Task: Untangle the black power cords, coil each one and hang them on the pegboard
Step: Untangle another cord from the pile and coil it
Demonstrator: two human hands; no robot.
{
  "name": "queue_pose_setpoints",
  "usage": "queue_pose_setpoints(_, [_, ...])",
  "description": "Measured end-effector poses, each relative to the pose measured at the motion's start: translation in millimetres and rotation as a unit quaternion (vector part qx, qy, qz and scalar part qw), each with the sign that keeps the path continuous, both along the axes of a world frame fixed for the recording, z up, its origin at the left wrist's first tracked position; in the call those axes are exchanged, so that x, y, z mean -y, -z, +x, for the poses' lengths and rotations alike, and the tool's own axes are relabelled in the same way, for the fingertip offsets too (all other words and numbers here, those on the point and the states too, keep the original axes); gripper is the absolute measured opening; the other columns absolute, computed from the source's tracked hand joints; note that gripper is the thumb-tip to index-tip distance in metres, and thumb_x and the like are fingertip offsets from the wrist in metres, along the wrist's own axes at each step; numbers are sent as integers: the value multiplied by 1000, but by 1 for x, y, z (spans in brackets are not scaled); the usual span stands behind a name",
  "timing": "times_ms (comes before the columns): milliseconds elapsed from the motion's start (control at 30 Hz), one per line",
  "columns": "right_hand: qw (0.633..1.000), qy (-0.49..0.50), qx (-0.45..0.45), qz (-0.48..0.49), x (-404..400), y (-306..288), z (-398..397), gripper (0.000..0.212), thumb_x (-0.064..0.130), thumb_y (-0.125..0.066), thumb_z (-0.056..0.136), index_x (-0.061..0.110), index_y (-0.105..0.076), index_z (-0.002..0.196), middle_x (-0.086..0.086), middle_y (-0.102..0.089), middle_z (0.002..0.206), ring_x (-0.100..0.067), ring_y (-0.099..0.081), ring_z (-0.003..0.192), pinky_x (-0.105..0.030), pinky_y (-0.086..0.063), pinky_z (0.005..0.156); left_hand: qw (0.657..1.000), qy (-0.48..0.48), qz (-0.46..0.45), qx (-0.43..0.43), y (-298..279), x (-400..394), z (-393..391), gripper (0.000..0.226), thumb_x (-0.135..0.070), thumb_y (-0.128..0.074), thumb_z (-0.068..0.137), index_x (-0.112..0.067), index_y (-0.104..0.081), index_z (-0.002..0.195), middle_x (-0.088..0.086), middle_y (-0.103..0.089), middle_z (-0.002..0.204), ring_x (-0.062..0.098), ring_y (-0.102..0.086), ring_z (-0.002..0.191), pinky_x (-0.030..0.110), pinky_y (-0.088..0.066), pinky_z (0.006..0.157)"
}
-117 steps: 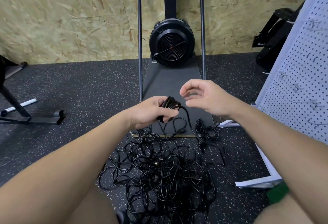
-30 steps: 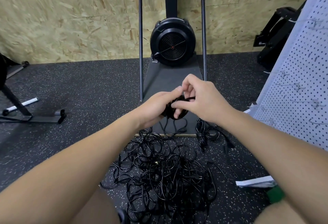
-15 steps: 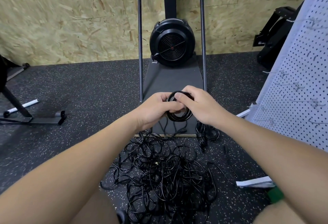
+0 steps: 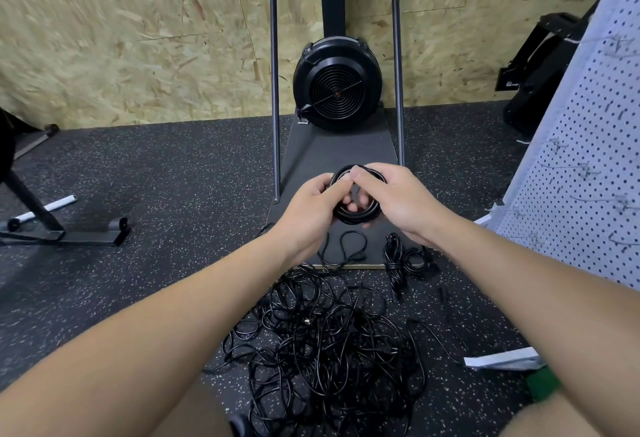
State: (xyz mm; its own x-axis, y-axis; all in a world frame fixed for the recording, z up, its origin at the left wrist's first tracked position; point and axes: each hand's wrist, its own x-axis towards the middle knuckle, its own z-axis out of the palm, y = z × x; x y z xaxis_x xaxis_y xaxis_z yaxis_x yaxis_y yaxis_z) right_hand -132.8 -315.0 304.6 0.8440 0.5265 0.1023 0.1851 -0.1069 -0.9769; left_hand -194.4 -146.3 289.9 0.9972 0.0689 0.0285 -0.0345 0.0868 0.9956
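You hold one coiled cord [image 4: 356,217] out in front of you, above the dark base plate [image 4: 332,152] of the fan machine [image 4: 337,90]. Your left hand [image 4: 311,208] curls its grip round the coil's left side, and your right hand [image 4: 394,199] pinches the top of the ring between thumb and fingers, with fingertips showing through the loop. Below your forearms, the tangled pile of black cords [image 4: 332,343] lies on the speckled floor [image 4: 173,166]. A small bundled cord [image 4: 403,260] lies at the base plate's front right corner, apart from the pile. The white pegboard [image 4: 585,159] stands to your right, with wire hooks on it.
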Motion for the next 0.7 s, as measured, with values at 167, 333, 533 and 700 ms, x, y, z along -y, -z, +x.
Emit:
queue_pose_setpoints(167, [999, 43, 10, 15, 1, -3, -1, 41, 48, -60, 111, 13, -75, 96, -7, -57, 73, -24, -60, 67, -44, -60, 55, 999, 33, -9, -25, -5, -3, 0, 30, -41, -63, 110, -11, -62, 112, 1, -62, 88, 23, -54, 88, 41, -42, 93])
queue_pose_setpoints(333, [975, 52, 171, -136, 11, -5, 4, 27, 46, -60, 110, 25, -73, 99, 2, -70, 72, -13, -66, 62, -37, -54, 63, 994, 71, 73, -37, -5, -16, -2, 24, -27, -75, 91, -15, -72, 111, 12, -72, 106, 28, -62, 104, 48, -40, 98])
queue_pose_setpoints(533, [975, 54, 163, -139, -1, -2, -7, 24, 47, -60, 109, 28, -70, 98, 13, -75, 86, -14, -68, 70, -37, -54, 69, 990, -30, -39, -132, -14, 2, -4, 72, -88, -49, 95, -19, -65, 88, 1, -56, 76, 24, -62, 74, 41, -43, 82])
queue_pose_setpoints(700, [966, 14, 173, -191, -10, -3, -14, 27, 53, -57, 109, 27, -62, 111, 6, -71, 93, -10, -69, 74, -25, -50, 62, 984, -141, 93, -60, -6, 3, -1, 68, -73, -44, 106, -15, -63, 76, 0, -50, 65, 20, -46, 58, 37, -37, 66])
